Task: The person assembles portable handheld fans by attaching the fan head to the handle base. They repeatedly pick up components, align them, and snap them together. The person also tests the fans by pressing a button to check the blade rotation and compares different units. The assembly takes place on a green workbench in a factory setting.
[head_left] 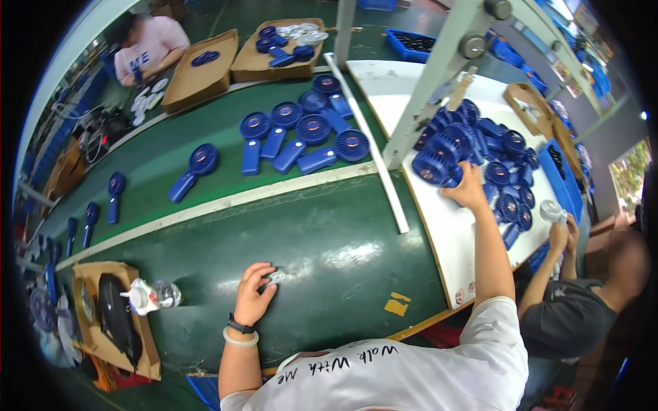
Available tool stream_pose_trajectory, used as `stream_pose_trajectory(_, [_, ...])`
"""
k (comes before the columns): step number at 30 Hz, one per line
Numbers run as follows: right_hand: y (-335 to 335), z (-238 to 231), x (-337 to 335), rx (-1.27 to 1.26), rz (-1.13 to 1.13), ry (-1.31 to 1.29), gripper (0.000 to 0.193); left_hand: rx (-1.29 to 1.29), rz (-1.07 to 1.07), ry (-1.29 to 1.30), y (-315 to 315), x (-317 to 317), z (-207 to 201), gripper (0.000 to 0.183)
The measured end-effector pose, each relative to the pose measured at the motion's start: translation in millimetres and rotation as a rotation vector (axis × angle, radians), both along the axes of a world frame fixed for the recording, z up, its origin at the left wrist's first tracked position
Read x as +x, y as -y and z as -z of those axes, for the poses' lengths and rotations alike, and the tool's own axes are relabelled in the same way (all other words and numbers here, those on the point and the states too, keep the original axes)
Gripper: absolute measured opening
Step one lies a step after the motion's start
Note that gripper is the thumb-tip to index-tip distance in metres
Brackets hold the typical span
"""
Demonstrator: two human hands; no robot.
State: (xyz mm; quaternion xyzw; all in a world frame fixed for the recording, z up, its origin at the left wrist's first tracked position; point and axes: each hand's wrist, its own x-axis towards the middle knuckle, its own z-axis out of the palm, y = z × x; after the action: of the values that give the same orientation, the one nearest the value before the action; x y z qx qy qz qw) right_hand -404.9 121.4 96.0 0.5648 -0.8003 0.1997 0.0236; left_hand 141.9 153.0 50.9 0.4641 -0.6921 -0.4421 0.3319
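Note:
My right hand [468, 188] reaches onto the white tabletop at the right, thumb and fingers closed round the handle end of a blue handheld fan [432, 166]. That fan lies at the near edge of a heap of similar blue fans [499, 171]; part of its handle is hidden by my fingers. My left hand [255, 293] is over the green table [329, 267], fingers curved and apart, holding nothing. Beyond the pale divider strip, a group of blue fans [314, 129] lies on the green belt, and a single fan [203, 159] lies farther left.
A metal post [428, 85] rises beside the white tabletop. At left are a cardboard box [140, 335] with a black pouch and a clear bottle [168, 294]. Cardboard trays [202, 75] stand across the belt. Co-workers sit at far left [152, 48] and at right [572, 315].

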Motion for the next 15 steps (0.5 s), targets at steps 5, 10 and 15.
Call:
stream_pose_trajectory(5, [52.8, 5.4, -25.0, -0.028, 0.143, 0.029, 0.088, 0.120, -0.035, -0.137, -0.6, 2.8, 3.0, 0.035])
stream_pose_trajectory(10, [69.1, -9.9, 2.1, -0.088, 0.318, -0.206, 0.073, 0.117, -0.051, -0.002, 7.2, -7.9, -4.1, 0.032])
stream_pose_trajectory(15, [49.1, -29.1, 54.4, -0.365, 0.024, 0.079, 0.063, 0.035, 0.083, 0.207, 53.1, -20.4, -17.2, 0.029])
